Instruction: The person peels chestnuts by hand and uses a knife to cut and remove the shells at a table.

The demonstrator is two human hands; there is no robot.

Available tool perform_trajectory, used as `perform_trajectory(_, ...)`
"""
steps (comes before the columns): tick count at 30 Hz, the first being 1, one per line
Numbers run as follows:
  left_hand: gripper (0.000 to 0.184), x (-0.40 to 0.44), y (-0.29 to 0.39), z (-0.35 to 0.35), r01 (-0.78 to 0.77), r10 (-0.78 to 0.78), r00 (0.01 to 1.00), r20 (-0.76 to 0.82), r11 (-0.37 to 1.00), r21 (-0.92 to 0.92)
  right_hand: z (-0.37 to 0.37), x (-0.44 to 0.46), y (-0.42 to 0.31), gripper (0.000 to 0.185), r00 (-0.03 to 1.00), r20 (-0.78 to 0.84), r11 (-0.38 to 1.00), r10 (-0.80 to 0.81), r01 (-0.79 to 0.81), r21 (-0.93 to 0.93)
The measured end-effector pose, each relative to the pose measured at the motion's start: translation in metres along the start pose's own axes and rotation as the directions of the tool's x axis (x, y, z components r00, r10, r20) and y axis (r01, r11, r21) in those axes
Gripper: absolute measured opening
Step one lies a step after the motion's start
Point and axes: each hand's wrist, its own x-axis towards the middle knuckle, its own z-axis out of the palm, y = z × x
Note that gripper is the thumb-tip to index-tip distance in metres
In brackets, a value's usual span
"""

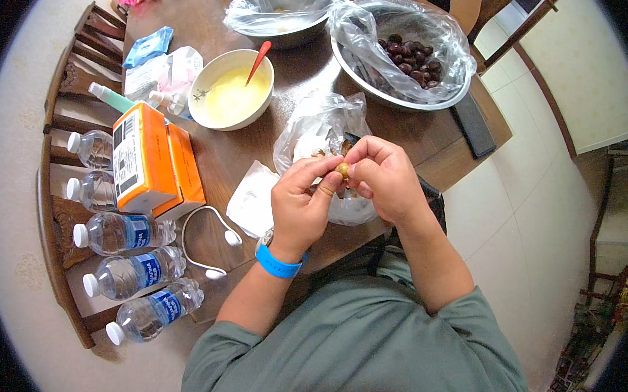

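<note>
Between the fingertips of both hands, above the near edge of the table, is a small yellowish peeled chestnut [342,170]. My left hand [301,200], with a blue band [278,263] at the wrist, pinches it from one side. From the other side my right hand [388,180] has its thumb and fingers closed on it. Beneath both hands lies a crumpled clear plastic bag [299,136] with brown shell pieces [318,153] in it. Farther back, dark brown chestnuts [415,64] fill part of a plastic-lined metal basin [413,106].
A white bowl [262,113] of pale yellow contents holds a red-handled spoon [258,61]. Another lined metal bowl [293,39] stands behind. Orange boxes [155,162], several water bottles [152,314], a napkin [252,201], white earphones [232,237] and a phone [473,125] lie around. Another person's arm [467,0] is opposite.
</note>
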Motion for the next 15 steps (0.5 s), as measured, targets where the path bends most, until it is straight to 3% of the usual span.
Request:
perform_trajectory(1,0.016,0.0005,0.0012,-0.0006,-0.046,0.046,0.999,0.007,0.997,0.065,-0.0005,0.0003,-0.0006,0.008,0.999,0.011,0.999,0.033,-0.033,0.041)
perform_trajectory(10,0.016,-0.0009,-0.0024,0.0,-0.035,0.035,0.999,0.002,0.999,-0.016,-0.0052,0.0023,0.0005,0.009,0.987,0.093,0.957,0.134,-0.153,0.248)
perform_trajectory(15,0.016,-0.0014,-0.0005,0.0011,0.129,-0.13,0.991,0.007,0.975,-0.183,-0.0032,-0.0003,0.0016,0.01,0.992,0.084,0.963,0.096,-0.114,0.244)
